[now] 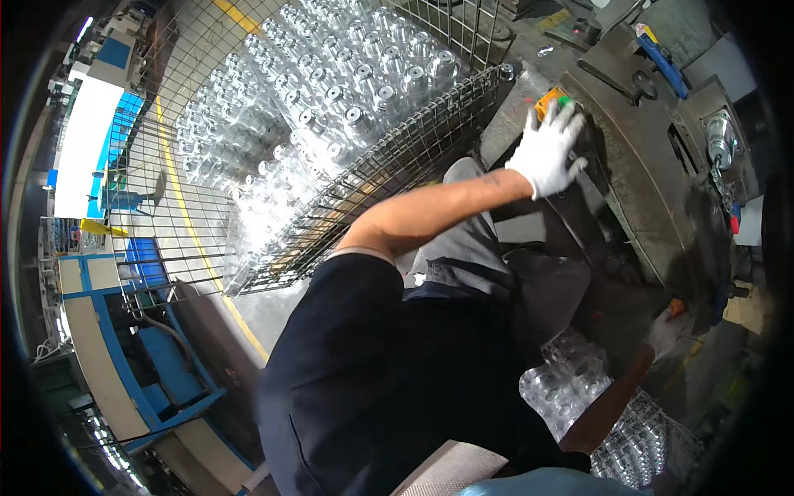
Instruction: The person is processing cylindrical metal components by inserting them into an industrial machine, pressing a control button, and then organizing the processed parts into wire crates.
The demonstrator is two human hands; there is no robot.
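My left hand [543, 155], in a white glove, is stretched out over the machine's near corner with its fingers spread. Its fingertips are at an orange control box [547, 102] with a green button [565, 102]; whether they press it I cannot tell. My right hand [664, 334], also gloved, is low at the right, beside a small orange-red knob [676, 307]. Shadow hides how its fingers lie. Between and beyond the hands stands the dark metal machine bed [641, 178], with a shiny cylindrical metal part [719, 140] on its far side.
A large wire cage [389, 153] stands at the left, stacked with clear plastic-wrapped or shiny metal cup-like parts [356, 74]. More shiny parts [571, 393] lie in a basket by my right forearm. A blue-framed cabinet [124, 355] is at the far left. A blue-handled tool [662, 64] lies on the machine.
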